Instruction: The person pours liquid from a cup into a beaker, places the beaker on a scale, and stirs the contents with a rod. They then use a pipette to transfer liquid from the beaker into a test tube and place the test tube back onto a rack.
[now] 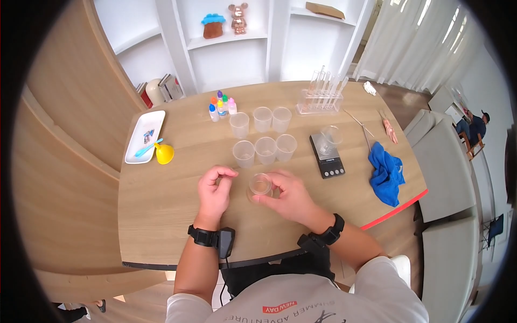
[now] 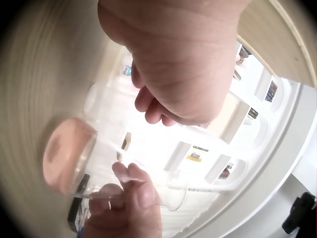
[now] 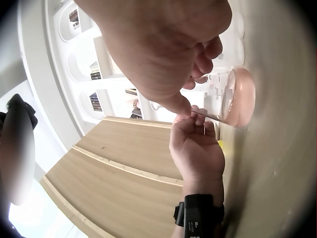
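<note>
My right hand (image 1: 291,196) grips a clear conical vessel (image 1: 260,184), thumb on the near side and fingers at the far side of its upper part. Orange-pink liquid (image 2: 69,154) fills the bottom of the vessel, whose base is at the tabletop in the left wrist view. Just left of it, my left hand (image 1: 214,191) hovers with loosely curled fingers and nothing visible in them. In the right wrist view, the left fingertips overlap the vessel's side. Several translucent plastic cups (image 1: 243,154) stand in two rows beyond the hands.
To the right, a black digital scale (image 1: 332,168) bears a clear vessel (image 1: 330,135), beside a blue cloth (image 1: 385,172). A test tube rack (image 1: 319,102) and small dropper bottles (image 1: 214,113) stand farther back. At left are a white tray (image 1: 130,153) and a yellow funnel (image 1: 165,154).
</note>
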A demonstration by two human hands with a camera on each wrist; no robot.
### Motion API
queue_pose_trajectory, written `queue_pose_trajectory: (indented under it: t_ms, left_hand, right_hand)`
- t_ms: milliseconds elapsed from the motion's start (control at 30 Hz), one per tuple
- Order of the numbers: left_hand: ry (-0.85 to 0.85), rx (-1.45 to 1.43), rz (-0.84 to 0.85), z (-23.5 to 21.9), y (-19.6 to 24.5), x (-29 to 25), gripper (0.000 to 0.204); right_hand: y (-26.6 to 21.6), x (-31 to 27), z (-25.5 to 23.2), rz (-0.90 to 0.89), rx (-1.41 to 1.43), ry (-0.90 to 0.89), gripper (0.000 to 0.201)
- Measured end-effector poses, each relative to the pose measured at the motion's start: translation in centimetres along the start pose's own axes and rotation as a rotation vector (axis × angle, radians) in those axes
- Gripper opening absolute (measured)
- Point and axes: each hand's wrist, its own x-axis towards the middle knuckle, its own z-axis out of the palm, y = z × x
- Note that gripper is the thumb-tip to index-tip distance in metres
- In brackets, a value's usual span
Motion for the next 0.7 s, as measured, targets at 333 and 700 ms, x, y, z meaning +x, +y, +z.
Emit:
queue_pose_trajectory:
  t_ms: [333,700]
  left_hand:
    - [0.077,-0.012,0.004,0.1,0.9,0.1,0.016]
    - [0.114,-0.018,-0.003,0.2,0.9,0.1,0.019]
  right_hand:
    - [-1.6,-0.4,-2.2,0.012,-0.196,-0.11,0.06]
    - [2.7,17.7,-20.9,0.026,-0.775,0.304,0.06]
